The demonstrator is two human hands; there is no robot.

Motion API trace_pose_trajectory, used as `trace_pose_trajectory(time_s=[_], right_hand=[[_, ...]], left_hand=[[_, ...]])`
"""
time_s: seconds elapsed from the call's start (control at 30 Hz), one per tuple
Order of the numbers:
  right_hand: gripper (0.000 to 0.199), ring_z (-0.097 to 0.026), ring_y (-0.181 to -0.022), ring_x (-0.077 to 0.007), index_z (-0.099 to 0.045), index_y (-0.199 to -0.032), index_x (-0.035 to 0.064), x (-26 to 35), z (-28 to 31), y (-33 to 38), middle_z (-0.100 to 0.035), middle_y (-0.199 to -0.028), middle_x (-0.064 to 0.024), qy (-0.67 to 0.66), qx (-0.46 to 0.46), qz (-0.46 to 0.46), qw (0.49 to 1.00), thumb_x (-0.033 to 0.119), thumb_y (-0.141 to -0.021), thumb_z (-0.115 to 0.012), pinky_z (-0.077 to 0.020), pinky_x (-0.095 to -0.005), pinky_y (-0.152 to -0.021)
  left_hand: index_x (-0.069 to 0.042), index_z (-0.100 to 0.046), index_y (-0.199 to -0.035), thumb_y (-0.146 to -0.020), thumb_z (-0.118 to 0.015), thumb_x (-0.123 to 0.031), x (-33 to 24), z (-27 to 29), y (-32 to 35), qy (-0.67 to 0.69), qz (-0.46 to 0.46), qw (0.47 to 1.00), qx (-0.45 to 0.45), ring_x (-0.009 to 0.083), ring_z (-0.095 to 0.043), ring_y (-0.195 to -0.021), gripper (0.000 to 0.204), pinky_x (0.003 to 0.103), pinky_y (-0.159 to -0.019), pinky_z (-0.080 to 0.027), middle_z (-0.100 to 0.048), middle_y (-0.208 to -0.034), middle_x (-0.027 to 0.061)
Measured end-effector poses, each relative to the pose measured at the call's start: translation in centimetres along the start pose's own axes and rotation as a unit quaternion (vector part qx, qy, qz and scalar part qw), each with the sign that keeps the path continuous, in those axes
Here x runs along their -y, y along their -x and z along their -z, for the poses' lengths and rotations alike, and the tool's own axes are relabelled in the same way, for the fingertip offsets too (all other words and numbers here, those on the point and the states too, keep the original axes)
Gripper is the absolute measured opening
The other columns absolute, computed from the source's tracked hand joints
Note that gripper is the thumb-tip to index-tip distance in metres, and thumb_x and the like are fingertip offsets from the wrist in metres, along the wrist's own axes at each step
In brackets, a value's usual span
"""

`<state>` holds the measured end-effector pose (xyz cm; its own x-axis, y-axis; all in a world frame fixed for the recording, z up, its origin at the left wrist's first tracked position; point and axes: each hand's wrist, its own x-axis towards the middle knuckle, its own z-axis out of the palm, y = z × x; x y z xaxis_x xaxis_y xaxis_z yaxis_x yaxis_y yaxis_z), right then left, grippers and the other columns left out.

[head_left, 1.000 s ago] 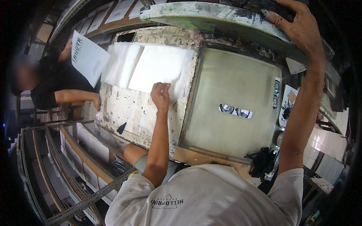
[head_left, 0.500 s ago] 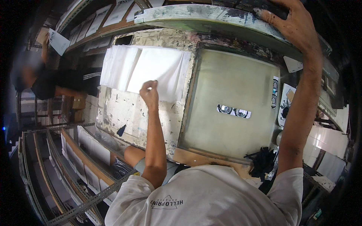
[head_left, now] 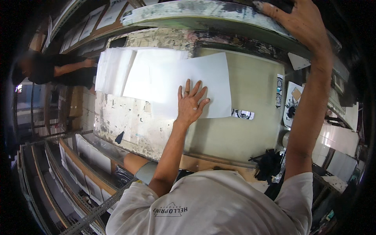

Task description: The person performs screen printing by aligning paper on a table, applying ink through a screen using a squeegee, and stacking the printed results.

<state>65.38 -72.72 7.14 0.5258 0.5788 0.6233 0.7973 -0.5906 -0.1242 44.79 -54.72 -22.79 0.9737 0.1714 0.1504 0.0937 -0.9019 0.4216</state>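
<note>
My left hand (head_left: 190,102) lies open on a white sheet of paper (head_left: 213,80), fingers spread and palm down. The sheet reaches from a stack of white paper (head_left: 113,70) across onto a pale greenish printing bed (head_left: 250,141). It partly covers a small strip with round black-and-white prints (head_left: 243,114); a similar strip (head_left: 279,91) sits upright near the bed's right edge. My right hand (head_left: 295,25) is at the upper right, gripping a long, paint-stained frame (head_left: 196,10) raised above the far side of the bed. Some of its fingers run into the dark top edge.
A person in dark clothes (head_left: 43,70) stands at the far left. Metal racks (head_left: 70,172) with boards and white sheets fill the lower left. Black rags (head_left: 268,164) lie at the bed's near right corner. A dark blue scrap (head_left: 119,137) rests on the worn table (head_left: 133,121).
My left hand has moved right from the stack, going from pinched to spread, and a white sheet now overlaps the bed. My right hand stays on the frame. The other person has shifted.
</note>
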Motion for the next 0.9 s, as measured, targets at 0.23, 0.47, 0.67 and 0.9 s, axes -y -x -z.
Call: trace_pose_trajectory(time_s=[0.23,0.47,0.67,0.9], right_hand=[[0.048,-0.068,-0.077,-0.0292,-0.077,-0.099,0.0031,-2.3,0.0,-0.7,-0.073,-0.086,-0.0163,-0.038,0.055,-0.080,0.995,0.042,-0.071,-0.081,-0.0535,-0.0379,-0.078],[0.043,-0.068,-0.070,-0.0270,-0.077,-0.093,0.0019,-1.3,0.5,-0.9,-0.072,-0.076,-0.0165,-0.062,0.068,-0.052,0.994,0.040,-0.072,-0.080,-0.0534,-0.0376,-0.071],[0.043,-0.067,-0.063,-0.0269,-0.078,-0.091,0.0012,-1.8,0.5,-1.7,-0.072,-0.071,-0.0158,-0.074,0.100,-0.085,0.989,0.040,-0.072,-0.081,-0.0532,-0.0377,-0.066],[0.043,-0.066,-0.061,-0.0244,-0.077,-0.091,0.0012,-1.9,-0.2,-0.8,-0.071,-0.070,-0.0144,-0.060,0.041,-0.030,0.997,0.040,-0.073,-0.081,-0.0525,-0.0365,-0.063]], left_hand=[[-0.018,-0.050,-0.143,-0.089,-0.064,-0.041,-3.5,-7.4,-5.9,0.030,-0.117,0.989,0.086,0.0427,-0.021,-0.146,0.060,0.066,-0.112,-0.018,-0.032,-0.158,0.0089],[-0.024,-0.047,-0.146,-0.088,-0.064,-0.046,-7.7,-12.2,-10.5,0.040,-0.166,0.978,0.120,0.0385,-0.013,-0.150,0.064,0.064,-0.115,-0.010,-0.027,-0.161,0.0077],[-0.022,-0.047,-0.146,-0.088,-0.065,-0.043,-10.0,-12.7,-9.3,0.064,-0.184,0.970,0.145,0.0370,-0.012,-0.150,0.064,0.064,-0.116,-0.008,-0.026,-0.161,0.0075],[-0.019,-0.051,-0.143,-0.086,-0.069,-0.039,-10.7,-12.4,-7.3,0.082,-0.180,0.971,0.131,0.0383,-0.015,-0.149,0.064,0.064,-0.116,-0.010,-0.028,-0.160,0.0086]])
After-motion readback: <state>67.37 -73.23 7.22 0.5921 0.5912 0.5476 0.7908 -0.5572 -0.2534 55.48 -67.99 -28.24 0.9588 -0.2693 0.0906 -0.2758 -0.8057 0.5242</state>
